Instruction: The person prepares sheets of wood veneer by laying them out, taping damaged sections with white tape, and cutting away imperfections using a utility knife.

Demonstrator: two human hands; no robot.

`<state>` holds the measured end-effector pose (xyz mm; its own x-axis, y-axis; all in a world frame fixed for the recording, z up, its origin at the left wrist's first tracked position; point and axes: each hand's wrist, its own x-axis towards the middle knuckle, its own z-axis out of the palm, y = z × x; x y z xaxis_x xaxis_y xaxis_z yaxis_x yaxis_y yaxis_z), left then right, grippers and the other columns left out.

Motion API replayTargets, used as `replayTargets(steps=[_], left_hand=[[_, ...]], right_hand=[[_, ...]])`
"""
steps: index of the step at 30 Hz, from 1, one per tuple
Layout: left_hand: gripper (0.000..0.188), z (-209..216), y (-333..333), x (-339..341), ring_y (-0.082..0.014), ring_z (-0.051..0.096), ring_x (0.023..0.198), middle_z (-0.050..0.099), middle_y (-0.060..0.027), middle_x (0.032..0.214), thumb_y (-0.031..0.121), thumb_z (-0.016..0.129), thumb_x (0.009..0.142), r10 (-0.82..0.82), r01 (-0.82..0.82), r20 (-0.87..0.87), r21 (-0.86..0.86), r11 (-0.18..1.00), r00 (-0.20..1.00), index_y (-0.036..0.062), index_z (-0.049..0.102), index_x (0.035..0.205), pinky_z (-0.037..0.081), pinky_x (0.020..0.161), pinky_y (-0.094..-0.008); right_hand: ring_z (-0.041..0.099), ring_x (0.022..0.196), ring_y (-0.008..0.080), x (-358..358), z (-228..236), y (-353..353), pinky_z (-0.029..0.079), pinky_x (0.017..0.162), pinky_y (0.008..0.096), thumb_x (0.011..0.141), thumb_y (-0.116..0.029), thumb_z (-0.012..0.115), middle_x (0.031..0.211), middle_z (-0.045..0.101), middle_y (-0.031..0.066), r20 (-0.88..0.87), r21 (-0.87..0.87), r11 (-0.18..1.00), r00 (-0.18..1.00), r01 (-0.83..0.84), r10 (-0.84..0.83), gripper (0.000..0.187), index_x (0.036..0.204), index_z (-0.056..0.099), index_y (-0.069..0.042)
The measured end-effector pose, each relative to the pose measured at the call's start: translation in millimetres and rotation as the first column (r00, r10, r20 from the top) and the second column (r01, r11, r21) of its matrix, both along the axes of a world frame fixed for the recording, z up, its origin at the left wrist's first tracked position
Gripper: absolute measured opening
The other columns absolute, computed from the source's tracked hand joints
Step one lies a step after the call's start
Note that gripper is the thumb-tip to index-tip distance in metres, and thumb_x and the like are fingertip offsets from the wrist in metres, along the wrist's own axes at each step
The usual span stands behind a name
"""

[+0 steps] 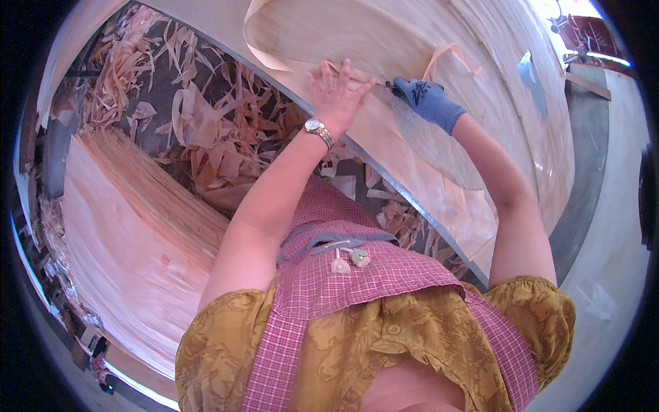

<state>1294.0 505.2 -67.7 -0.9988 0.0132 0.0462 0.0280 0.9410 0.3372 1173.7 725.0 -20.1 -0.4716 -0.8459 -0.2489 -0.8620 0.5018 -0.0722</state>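
Bare left hand [334, 93] lies spread flat on the veneer sheet [384, 41] on the table. Blue-gloved right hand [429, 101], just beside it, grips what looks like a small blade. Veneer scraps [206, 130] litter the floor left of the sheet.

Veneer sheet [412, 55] on table ahead, veneer stack [137, 240] left, scraps [206, 130] apparently between

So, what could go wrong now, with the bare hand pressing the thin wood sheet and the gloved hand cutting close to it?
1. The bare left hand lies flat on the veneer sheet, close to the gloved right hand and its small tool, barely visible; a slip might reach the unprotected fingers.
2. The sheet is thin and its edge curls, so it may split or tear.
3. Loose veneer strips are heaped beside the table and could catch a foot.
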Motion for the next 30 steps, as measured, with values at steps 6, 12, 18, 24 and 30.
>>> replayTargets(steps=[6,12,18,24,30], left_hand=[[0.050,10.1,-1.3,-5.6,-0.0517,0.012,0.141,0.018,-0.0119,0.157,0.036,0.057,0.092,-0.025,0.028,0.091,-0.030,0.999,0.996,0.0475,0.043,0.138,0.009,0.103,-0.0771],[0.051,7.8,-2.4,-3.6,-0.0487,0.015,0.141,0.022,-0.0121,0.156,0.038,0.057,0.091,-0.002,0.002,0.023,-0.022,1.000,1.000,0.0439,0.043,0.140,0.012,0.104,-0.0755],[0.060,9.6,-7.4,8.1,-0.0296,0.028,0.141,0.032,-0.0052,0.152,0.027,0.064,0.085,-0.077,0.075,-0.243,-0.015,0.997,0.967,0.0243,0.044,0.142,0.023,0.111,-0.0567],[0.048,-6.7,-8.8,7.8,-0.0209,0.041,0.132,0.045,0.0017,0.145,0.017,0.055,0.087,-0.229,0.235,-0.325,-0.021,0.972,0.918,0.0202,0.052,0.135,0.032,0.108,-0.0393],[0.047,-5.7,-4.8,7.1,-0.0245,0.043,0.130,0.046,0.0013,0.144,0.015,0.050,0.089,-0.272,0.262,-0.227,-0.074,0.962,0.935,0.0252,0.052,0.135,0.033,0.107,-0.0421]], right_hand=[[0.065,0.059,0.0329,36.9,-23.0,14.0,0.047,0.047,0.0481,0.096,-0.022,0.045,0.069,0.065,0.0174,0.061,0.029,0.978,0.976,0.208,-0.210,0.027,0.117,0.047,-0.005],[0.065,0.062,0.0379,50.1,4.4,29.3,0.048,0.052,0.0512,0.096,-0.022,0.046,0.072,0.064,0.0193,0.030,0.001,0.973,0.973,0.230,-0.230,0.019,0.108,0.047,-0.007],[0.062,0.072,0.0450,97.6,9.1,-2.0,0.047,0.061,0.0550,0.098,-0.024,0.047,0.081,0.062,0.0266,0.302,-0.445,0.729,0.853,0.520,-0.425,0.019,0.105,0.047,-0.006],[0.064,0.079,0.0455,93.3,-23.2,-27.9,0.049,0.067,0.0556,0.098,-0.025,0.044,0.087,0.065,0.0280,0.230,-0.193,0.708,0.733,0.679,-0.640,0.022,0.104,0.047,-0.004],[0.064,0.075,0.0456,96.5,-30.1,-32.1,0.049,0.065,0.0552,0.099,-0.026,0.044,0.082,0.065,0.0269,0.162,-0.155,0.718,0.734,0.679,-0.659,0.022,0.105,0.047,-0.004]])
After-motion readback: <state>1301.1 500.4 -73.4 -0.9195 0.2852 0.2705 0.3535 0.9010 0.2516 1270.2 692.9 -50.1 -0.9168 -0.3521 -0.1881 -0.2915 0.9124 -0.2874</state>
